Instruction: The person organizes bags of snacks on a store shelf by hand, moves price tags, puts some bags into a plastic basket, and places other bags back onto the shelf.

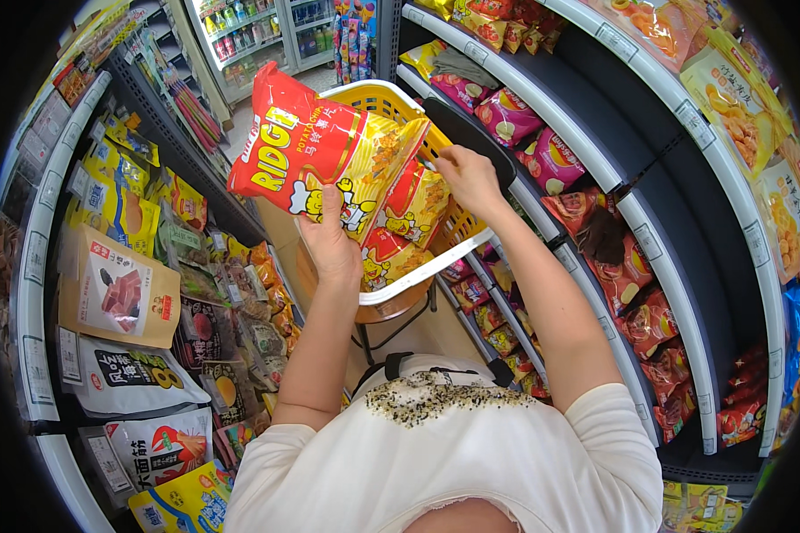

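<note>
My left hand (333, 241) grips a large red and yellow bag of ridged potato chips (327, 153), thumb on the front. The bag is tilted above a yellow plastic shopping basket with a white rim (427, 270). Inside the basket lie smaller red and yellow chip bags (413, 206) with the same cartoon chef. Over the basket's right side is my right hand (470, 176), its fingers curled at the upper edge of one smaller bag. Whether they pinch that bag is hidden. Beneath the basket is a round wooden stool (400, 308) with dark metal legs.
A shelf rack with white price rails (647, 230) curves close along my right, holding chip bags (553, 160). Dark gloves (601, 236) lie on its bags. Packaged snacks (123, 286) fill the left shelves. A glass-door drinks cooler (243, 33) stands ahead.
</note>
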A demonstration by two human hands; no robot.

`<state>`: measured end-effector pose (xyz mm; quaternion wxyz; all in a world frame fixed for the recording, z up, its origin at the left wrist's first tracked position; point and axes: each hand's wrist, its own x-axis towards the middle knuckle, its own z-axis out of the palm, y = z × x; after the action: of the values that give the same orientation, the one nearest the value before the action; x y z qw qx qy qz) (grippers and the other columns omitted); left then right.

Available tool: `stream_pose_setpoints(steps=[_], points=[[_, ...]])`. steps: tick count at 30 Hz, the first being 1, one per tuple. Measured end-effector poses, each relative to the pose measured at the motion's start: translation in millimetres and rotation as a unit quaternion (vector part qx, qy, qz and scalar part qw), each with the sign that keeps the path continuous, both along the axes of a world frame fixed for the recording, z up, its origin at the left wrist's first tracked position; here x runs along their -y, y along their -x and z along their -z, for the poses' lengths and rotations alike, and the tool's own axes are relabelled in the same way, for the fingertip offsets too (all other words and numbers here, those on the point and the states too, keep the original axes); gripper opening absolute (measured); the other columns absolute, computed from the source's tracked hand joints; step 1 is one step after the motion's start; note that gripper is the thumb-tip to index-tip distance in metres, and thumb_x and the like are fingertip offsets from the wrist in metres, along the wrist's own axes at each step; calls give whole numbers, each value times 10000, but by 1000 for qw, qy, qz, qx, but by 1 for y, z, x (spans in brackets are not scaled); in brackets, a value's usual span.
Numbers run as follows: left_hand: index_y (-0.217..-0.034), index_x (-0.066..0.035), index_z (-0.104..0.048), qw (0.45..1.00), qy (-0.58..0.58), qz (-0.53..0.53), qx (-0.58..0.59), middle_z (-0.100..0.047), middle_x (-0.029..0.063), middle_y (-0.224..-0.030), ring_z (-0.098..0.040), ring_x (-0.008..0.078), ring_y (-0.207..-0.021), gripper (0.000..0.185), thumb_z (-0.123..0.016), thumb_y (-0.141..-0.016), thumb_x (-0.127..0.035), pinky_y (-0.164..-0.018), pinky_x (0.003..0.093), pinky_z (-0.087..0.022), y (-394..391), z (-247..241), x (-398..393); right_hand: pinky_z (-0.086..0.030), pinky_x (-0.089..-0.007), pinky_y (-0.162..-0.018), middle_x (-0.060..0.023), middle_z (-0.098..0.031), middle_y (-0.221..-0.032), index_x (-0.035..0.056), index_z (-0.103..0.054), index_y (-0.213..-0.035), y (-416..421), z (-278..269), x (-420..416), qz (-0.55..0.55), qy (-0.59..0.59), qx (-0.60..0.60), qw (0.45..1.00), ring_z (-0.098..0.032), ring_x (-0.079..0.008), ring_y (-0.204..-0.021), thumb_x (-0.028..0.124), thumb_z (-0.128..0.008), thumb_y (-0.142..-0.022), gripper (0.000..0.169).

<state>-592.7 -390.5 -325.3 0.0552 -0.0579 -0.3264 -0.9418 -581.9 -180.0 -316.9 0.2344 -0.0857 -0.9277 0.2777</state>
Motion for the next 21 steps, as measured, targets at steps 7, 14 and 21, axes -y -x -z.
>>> stream_pose_setpoints(steps=[7, 14, 21], points=[[-1279, -43, -393, 1000, 5, 17, 0, -532, 66, -1226, -533, 171, -1087, 493, -650, -878, -170, -933, 345, -431, -6, -6, -1, -478, -377, -869, -190, -651, -1041, 32, -547, -1218, 22, 8, 7, -40, -52, 214, 975, -626, -318, -977, 427, -739, -715, 667], [-1300, -50, -386, 999, -6, 40, -10, -521, 77, -1247, -530, 180, -1108, 488, -619, -899, -202, -943, 342, -432, -5, -4, -1, -484, -393, -822, -193, -661, -956, 35, -618, -1031, 8, 14, 7, -72, -84, 268, 957, -632, -332, -913, 392, -767, -691, 515], [-1318, -49, -376, 997, -32, 76, 8, -529, 80, -1253, -554, 203, -1105, 499, -594, -910, -236, -931, 365, -459, -7, -6, 0, -494, -386, -774, -180, -664, -910, 23, -635, -985, -10, 12, 1, -22, 19, 158, 987, -646, -307, -853, 343, -745, -721, 429]])
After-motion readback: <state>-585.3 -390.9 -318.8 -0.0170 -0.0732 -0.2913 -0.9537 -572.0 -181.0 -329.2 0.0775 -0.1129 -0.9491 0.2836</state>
